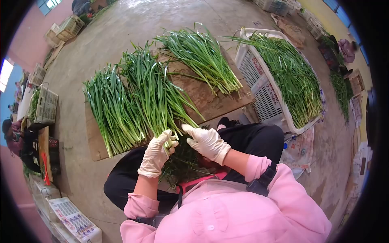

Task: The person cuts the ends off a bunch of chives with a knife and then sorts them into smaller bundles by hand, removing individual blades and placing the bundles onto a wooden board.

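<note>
Hands in pale disposable gloves meet at the cut end of a bunch of chives (156, 95) whose leaves fan away from the fingertips across a wooden board (202, 99). The left hand (157, 154) has its fingers curled tight round the pale stalk ends. The right hand (206, 142) lies on the same stalks, fingers nearly straight and close together; its thumb is hidden, so I cannot tell whether it grips. Just below both palms, a dark tangle of greens (184, 164) rests in the person's lap. Left of the left hand's knuckles lies a second bunch (109, 113), beyond the fingertips a third bunch (202, 60), and well right of the right hand a white plastic crate (259, 81) filled with chives.
</note>
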Demonstrator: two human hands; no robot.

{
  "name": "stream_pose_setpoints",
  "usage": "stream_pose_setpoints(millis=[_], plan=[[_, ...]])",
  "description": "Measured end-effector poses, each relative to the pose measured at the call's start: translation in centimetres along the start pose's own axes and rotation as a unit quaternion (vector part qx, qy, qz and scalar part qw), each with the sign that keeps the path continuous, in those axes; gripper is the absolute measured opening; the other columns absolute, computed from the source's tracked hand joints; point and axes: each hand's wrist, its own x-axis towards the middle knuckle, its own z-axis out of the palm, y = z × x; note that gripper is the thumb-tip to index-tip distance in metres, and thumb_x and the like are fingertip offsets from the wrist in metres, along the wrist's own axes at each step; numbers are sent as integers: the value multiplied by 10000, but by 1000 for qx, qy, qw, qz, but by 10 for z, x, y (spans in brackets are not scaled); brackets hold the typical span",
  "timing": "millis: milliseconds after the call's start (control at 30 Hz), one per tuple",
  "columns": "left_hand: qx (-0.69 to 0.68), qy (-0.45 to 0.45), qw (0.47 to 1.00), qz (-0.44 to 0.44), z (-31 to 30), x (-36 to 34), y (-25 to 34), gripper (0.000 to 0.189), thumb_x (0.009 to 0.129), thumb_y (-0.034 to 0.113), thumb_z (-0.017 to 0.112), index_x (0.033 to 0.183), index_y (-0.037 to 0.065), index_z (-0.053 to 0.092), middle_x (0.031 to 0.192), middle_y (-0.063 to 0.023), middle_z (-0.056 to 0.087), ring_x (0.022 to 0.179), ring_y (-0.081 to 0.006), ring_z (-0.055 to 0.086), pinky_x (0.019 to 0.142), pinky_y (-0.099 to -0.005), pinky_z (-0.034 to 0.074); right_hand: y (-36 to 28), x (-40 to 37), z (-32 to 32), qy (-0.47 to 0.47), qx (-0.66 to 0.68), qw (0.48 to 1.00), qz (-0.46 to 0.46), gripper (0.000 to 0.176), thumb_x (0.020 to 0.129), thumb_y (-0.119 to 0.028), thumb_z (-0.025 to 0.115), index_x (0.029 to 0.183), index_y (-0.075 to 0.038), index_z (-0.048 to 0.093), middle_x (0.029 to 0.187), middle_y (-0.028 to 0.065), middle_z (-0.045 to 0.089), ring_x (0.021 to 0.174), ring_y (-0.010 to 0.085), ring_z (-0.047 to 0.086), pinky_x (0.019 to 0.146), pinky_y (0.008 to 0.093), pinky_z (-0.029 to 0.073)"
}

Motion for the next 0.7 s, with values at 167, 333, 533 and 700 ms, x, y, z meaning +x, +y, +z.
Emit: stream_pose_setpoints(millis=[167,333,533,700], plan=[[27,7,1000,-2,-4,4,0,243,929,175,710,1106,33,627,928,-54,656,731,-141,600,572,-235,489,0,27,23,9,-143,989,-45,523,891,-173,606,1372,10,510,868,107,694,723,269,696,590,405,532],[38,2,999,-9,-6,-1,5,235,902,155,738,1070,27,633,915,-54,661,722,-135,609,551,-225,482,8,34,31,26,-153,985,-75,172,943,-177,552,1013,-79,675,730,84,681,665,262,700,543,397,521],[33,8,999,15,9,-2,1,190,903,154,740,1035,52,649,901,-16,669,720,-121,623,539,-218,473,4,33,29,17,-96,992,-83,179,963,-193,546,872,-88,658,738,118,676,643,308,686,530,422,517],[-5,9,1000,27,-3,3,-10,254,913,165,731,1109,21,660,882,-18,674,738,-122,650,570,-213,510,0,28,21,-70,64,995,11,154,967,-232,561,1008,-98,625,767,189,654,740,378,683,642,464,542]])
